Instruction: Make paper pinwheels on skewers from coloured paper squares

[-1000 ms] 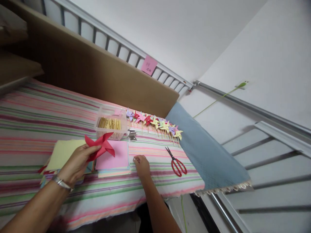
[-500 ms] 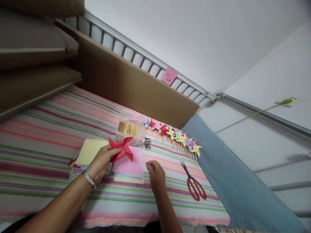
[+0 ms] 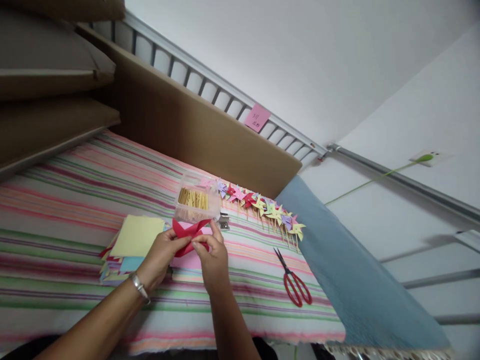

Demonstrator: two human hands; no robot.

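Note:
My left hand (image 3: 164, 251) pinches a red paper pinwheel (image 3: 186, 230) between thumb and fingers. From the other side my right hand (image 3: 213, 257) meets it, thumb and fingers closed at the pinwheel's middle and one finger raised by its upper edge. Whether anything small sits between those right fingertips cannot be made out. Pink paper squares (image 3: 189, 259) lie under the hands, partly covered by them. Just beyond stands a clear plastic box (image 3: 197, 214) with short wooden sticks (image 3: 193, 198) in it.
Left of the hands lies a stack of coloured paper (image 3: 138, 236). Red-handled scissors (image 3: 294, 282) rest to the right on the striped cloth (image 3: 258, 300). Finished pinwheels on sticks (image 3: 258, 202) line the back edge, near a cardboard panel (image 3: 195, 132). A small open container (image 3: 224, 223) sits beside the box.
My right hand has moved left from above the cloth to the red pinwheel and now grips its middle. The left hand keeps its hold. The view has shifted slightly.

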